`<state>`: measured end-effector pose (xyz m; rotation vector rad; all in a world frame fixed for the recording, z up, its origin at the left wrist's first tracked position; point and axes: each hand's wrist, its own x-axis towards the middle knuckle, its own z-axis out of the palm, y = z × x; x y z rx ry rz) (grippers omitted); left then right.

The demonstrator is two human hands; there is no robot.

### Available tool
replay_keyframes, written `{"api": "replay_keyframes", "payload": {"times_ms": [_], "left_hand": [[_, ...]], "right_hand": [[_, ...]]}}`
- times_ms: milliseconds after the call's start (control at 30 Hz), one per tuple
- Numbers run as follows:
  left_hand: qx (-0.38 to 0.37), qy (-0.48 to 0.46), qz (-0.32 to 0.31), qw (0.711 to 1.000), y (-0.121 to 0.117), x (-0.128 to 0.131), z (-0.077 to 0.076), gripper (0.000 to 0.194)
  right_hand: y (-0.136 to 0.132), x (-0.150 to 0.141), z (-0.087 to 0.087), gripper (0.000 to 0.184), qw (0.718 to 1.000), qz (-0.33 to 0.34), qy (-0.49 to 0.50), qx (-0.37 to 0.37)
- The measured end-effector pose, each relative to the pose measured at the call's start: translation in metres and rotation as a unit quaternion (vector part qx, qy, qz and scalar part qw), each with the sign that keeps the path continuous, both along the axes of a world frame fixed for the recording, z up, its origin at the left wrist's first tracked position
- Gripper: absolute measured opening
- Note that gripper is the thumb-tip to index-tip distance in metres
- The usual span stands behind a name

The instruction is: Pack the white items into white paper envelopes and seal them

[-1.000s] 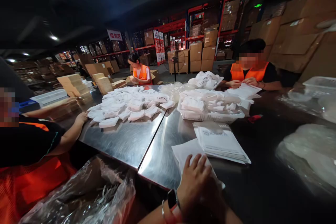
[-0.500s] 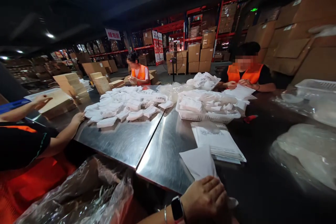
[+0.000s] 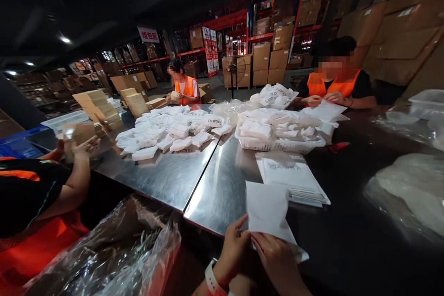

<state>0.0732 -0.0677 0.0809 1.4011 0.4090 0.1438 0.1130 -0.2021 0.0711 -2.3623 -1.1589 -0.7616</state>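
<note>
A flat white bag (image 3: 266, 206) lies tilted over the near edge of the metal table. My left hand (image 3: 233, 246), with a white watch band at the wrist, is closed on the bag's lower left edge. My right hand (image 3: 275, 254) pinches the bottom edge just beside it, thumb and fingers together. Just beyond the bag is a stack of flat white printed bags (image 3: 293, 173). Behind that stack stands a white perforated basket (image 3: 258, 143) heaped with small white packets.
A pile of white packets (image 3: 166, 132) covers the table's left half. Clear plastic bags (image 3: 409, 189) lie at right. A plastic-lined bin (image 3: 114, 245) stands below the near edge. One co-worker (image 3: 41, 189) holds a box at left; two others sit across.
My left hand has drawn back to the left, bringing my right hand into view. The bag has turned more upright. At left, the co-worker has picked up a box.
</note>
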Motion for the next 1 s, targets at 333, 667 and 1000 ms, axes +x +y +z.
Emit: {"api": "replay_keyframes", "payload": {"times_ms": [333,667,1000], "left_hand": [[-0.118,0.016,0.009,0.993,-0.004,0.003,0.002,0.111],[-0.095,-0.016,0.045,0.994,-0.016,0.0,0.002,0.105],[0.159,-0.035,0.046,0.986,0.002,-0.005,-0.008,0.064]], "right_hand": [[0.004,-0.013,0.014,0.04,0.998,0.005,-0.041,0.052],[-0.006,-0.002,0.003,0.035,0.992,0.067,-0.084,0.07],[-0.11,-0.01,-0.005,0.028,0.925,-0.032,0.185,0.332]]}}
